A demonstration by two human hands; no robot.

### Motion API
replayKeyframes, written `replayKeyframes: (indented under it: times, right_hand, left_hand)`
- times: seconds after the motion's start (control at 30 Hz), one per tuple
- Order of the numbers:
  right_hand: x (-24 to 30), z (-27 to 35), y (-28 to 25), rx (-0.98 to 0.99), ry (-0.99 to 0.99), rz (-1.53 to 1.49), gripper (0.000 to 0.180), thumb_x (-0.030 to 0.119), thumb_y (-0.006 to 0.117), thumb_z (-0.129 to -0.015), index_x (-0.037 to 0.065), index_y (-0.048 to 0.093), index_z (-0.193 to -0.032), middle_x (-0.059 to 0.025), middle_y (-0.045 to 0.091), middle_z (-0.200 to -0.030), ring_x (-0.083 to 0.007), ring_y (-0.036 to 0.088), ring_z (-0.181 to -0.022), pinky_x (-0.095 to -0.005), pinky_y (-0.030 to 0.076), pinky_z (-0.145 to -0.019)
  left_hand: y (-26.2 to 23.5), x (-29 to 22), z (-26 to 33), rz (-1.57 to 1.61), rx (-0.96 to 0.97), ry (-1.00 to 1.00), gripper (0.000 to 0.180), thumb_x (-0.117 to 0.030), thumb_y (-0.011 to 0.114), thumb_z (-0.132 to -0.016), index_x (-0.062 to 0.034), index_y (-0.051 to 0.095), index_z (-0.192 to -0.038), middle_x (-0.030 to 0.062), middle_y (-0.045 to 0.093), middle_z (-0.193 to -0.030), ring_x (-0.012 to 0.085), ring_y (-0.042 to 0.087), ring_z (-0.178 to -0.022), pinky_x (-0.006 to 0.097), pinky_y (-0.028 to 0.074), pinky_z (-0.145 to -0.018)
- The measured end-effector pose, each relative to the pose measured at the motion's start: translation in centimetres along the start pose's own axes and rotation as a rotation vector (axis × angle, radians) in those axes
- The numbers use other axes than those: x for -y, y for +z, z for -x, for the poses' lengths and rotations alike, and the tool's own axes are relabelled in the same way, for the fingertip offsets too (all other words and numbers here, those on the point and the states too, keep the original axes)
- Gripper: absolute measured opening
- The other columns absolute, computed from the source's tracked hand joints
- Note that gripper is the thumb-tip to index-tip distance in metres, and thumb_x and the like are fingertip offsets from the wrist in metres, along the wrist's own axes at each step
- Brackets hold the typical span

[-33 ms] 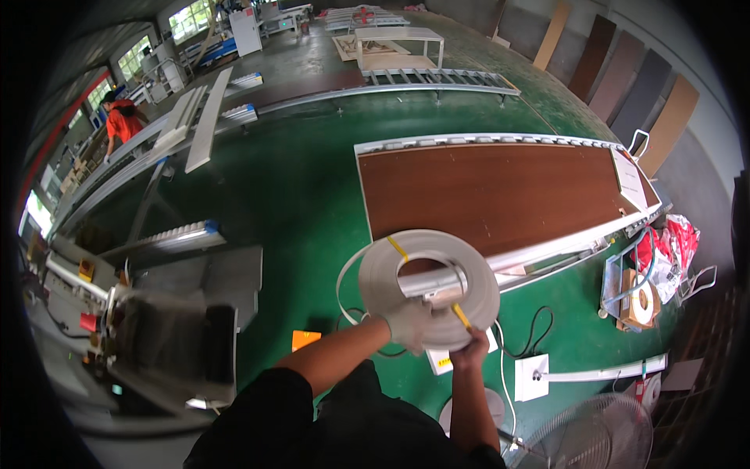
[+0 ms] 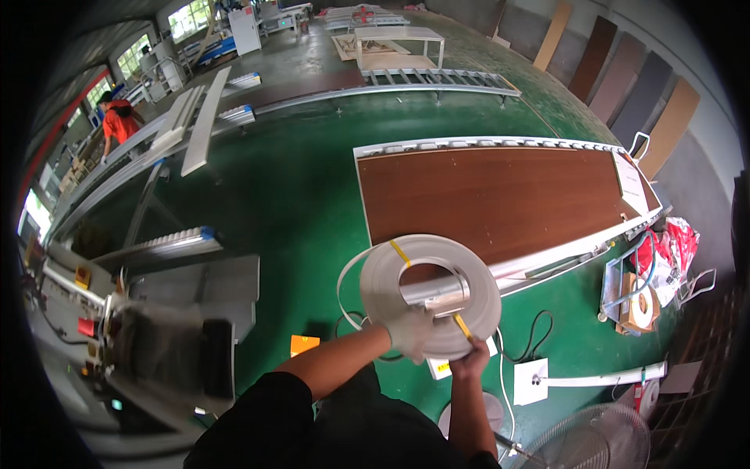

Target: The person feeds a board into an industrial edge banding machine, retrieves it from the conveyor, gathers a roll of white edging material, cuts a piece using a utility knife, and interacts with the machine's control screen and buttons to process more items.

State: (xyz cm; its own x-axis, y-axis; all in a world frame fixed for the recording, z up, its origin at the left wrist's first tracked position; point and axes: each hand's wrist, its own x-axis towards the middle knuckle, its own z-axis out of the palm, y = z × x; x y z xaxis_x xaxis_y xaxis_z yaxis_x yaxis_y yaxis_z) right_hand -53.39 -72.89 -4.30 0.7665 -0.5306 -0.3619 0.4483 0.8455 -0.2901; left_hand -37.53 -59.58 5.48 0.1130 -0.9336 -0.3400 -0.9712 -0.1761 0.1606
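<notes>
A wide, flat roll of grey-beige edge banding (image 2: 484,301) is held up in front of me, a loose loop of band standing off its left side. Two yellow strips of tape cross its ring, one on the far side and one on the near side. My left hand (image 2: 408,334), in a pale glove, is closed on the near left part of the ring; its fingers are partly blurred. Bare, my right hand (image 2: 472,361) is closed at the near right rim, by the end of the near yellow strip (image 2: 464,327).
Beyond the roll lies a large brown panel (image 2: 484,195) on a roller-edged frame. A machine (image 2: 187,289) stands at left, a fan (image 2: 594,442) at lower right. Cables and a white post with a square base (image 2: 531,381) are on the green floor. A person in orange (image 2: 119,125) works far left.
The roll and both hands sit slightly lower in the picture. My right hand has shifted down a little more, and more of the near yellow strip shows.
</notes>
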Motion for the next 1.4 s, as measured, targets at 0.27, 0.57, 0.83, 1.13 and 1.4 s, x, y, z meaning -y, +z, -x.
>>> replayKeyframes:
  times: [0.27, 0.57, 0.83, 1.13, 1.4]
  right_hand:
    - [1.9, -14.8, 8.9, -0.133, -0.304, 0.547, 0.050, 0.017, 0.050, -0.090, 0.001, 0.052, -0.137, -0.0185, 0.061, -0.133, -0.0353, 0.059, -0.124, -0.0535, 0.045, -0.110]
    - [-6.2, -19.2, 6.2, -0.611, -0.108, 0.993, 0.025, 0.027, 0.060, -0.100, 0.004, 0.068, -0.102, -0.0018, 0.062, -0.075, -0.0122, 0.060, -0.067, -0.0284, 0.048, -0.056]
    - [-12.7, -16.4, 6.7, -0.757, -0.191, 0.330, 0.024, 0.028, 0.060, -0.104, 0.006, 0.065, -0.112, -0.0015, 0.058, -0.082, -0.0135, 0.058, -0.069, -0.0333, 0.054, -0.067]
    - [-20.4, -15.8, 19.3, -1.144, -0.469, 1.070, 0.043, 0.042, 0.064, -0.100, 0.006, 0.068, -0.123, -0.0188, 0.071, -0.102, -0.0345, 0.069, -0.094, -0.0433, 0.053, -0.082]
    - [-34.5, -3.8, 29.7, -2.083, -1.357, 0.679, 0.026, 0.016, 0.071, -0.096, 0.005, 0.069, -0.120, -0.0135, 0.071, -0.099, -0.0235, 0.068, -0.092, -0.0343, 0.054, -0.082]
  left_hand:
    - [-10.8, 15.1, -11.9, -0.019, 0.047, 0.204, 0.105, -0.047, 0.079, -0.069, -0.0070, 0.035, -0.156, 0.0256, 0.059, -0.124, 0.0393, 0.059, -0.114, 0.046, 0.045, -0.102]
    - [-0.8, 27.8, -19.6, -0.176, -0.087, 0.110, 0.099, -0.068, 0.064, -0.086, -0.0071, 0.033, -0.158, 0.0284, 0.014, -0.167, 0.0473, 0.011, -0.154, 0.061, 0.009, -0.124]
    - [-1.2, 30.6, -23.1, -0.035, -0.104, 0.416, 0.099, -0.067, 0.065, -0.084, -0.0053, 0.036, -0.155, 0.0291, 0.022, -0.162, 0.0498, 0.016, -0.151, 0.065, 0.011, -0.122]
    - [-7.7, 33.1, -24.3, -0.221, -0.045, 0.806, 0.085, -0.053, 0.067, -0.085, -0.0006, 0.040, -0.146, 0.0193, 0.036, -0.154, 0.0412, 0.027, -0.148, 0.059, 0.018, -0.122]
    - [-9.0, 33.3, -19.2, -0.364, -0.072, 1.085, 0.087, -0.059, 0.056, -0.096, -0.0012, 0.035, -0.157, 0.0255, 0.034, -0.161, 0.0428, 0.027, -0.152, 0.059, 0.023, -0.121]
